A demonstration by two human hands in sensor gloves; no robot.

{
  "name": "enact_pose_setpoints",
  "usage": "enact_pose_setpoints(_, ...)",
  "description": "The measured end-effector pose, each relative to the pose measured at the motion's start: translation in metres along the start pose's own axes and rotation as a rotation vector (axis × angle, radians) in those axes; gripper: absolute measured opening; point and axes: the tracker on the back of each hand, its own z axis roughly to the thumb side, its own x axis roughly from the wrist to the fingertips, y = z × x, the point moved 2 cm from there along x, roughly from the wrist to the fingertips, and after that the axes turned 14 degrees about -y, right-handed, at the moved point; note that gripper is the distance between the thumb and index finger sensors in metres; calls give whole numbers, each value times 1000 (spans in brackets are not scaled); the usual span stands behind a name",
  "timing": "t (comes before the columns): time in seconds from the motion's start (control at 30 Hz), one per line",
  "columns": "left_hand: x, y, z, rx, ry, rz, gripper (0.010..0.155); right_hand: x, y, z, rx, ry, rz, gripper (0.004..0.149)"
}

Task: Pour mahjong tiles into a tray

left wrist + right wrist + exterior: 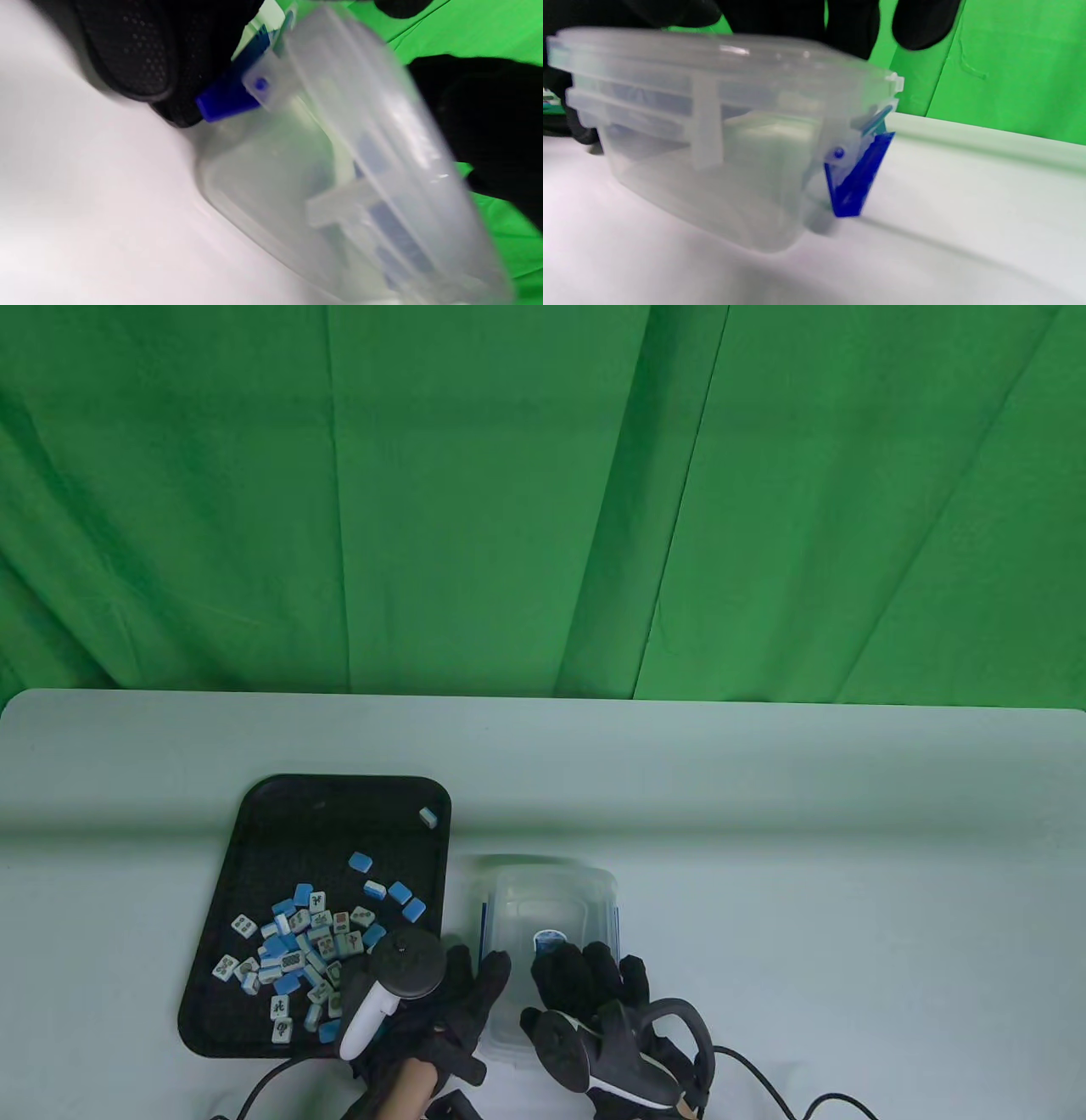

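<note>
A black tray (254, 823) lies at the left with several blue-and-white mahjong tiles (297, 942) heaped in its near half. A clear plastic container (543, 899) stands just right of the tray and looks empty. My left hand (479, 980) grips its left side beside the open blue latch (225, 101). My right hand (585, 963) grips its near right rim, with fingers (797, 17) hooked over the top edge. In the right wrist view the container (712, 148) sits tilted with its base on or just above the table, and its other blue latch (857, 178) hangs open.
A single tile (428, 816) lies near the tray's far right corner. The pale table (764, 814) stretches to the right and back, ending at a green backdrop (543, 500). Cables (764, 1077) trail at the near edge.
</note>
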Motion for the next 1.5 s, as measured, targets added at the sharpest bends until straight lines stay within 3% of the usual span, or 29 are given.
enact_pose_setpoints(0.17, 3, -2, -1, 1, 8, -5, 92, 1, 0, 3, -24, 3, 11, 64)
enact_pose_setpoints(0.47, 3, 4, -20, -212, 32, 23, 91, 1, 1, 4, -27, 5, 12, 64)
enact_pose_setpoints(0.7, 2, 5, -16, -101, 60, 58, 90, 1, 1, 5, -29, 5, 13, 64)
enact_pose_setpoints(1.2, -12, 29, -12, 58, 50, 196, 84, 1, 1, 6, -35, 7, 10, 65)
enact_pose_setpoints(1.5, -13, 23, 15, 337, -2, 224, 79, 1, 2, 7, -38, 6, 24, 63)
